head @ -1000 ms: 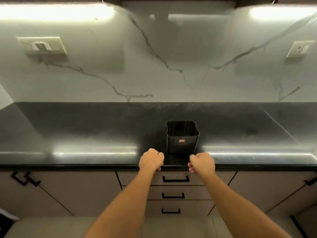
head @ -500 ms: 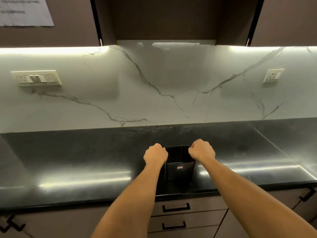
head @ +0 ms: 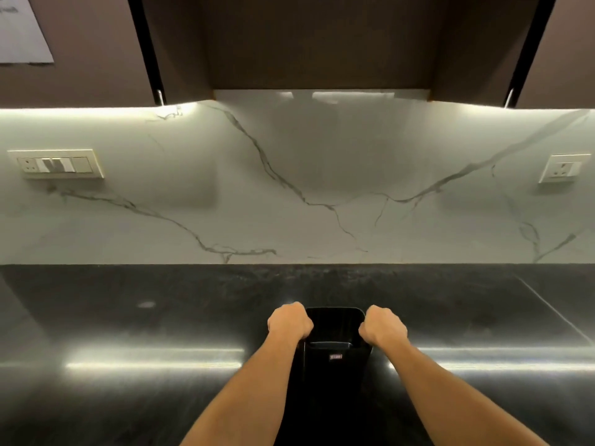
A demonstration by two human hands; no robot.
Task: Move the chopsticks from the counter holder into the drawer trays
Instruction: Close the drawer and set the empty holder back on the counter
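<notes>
While both forearms reach forward over the dark polished surface (head: 135,336), the left hand (head: 289,323) and the right hand (head: 383,328) each close a fisted grip on opposite side rims of the black holder (head: 335,368). The holder stands upright on the surface, near its front edge, a small label on its near wall. Its interior appears dark; no chopsticks can be made out. Behind rises a veined marble backsplash (head: 289,175), with a switch plate (head: 56,164) at left and a socket (head: 561,169) at right.
</notes>
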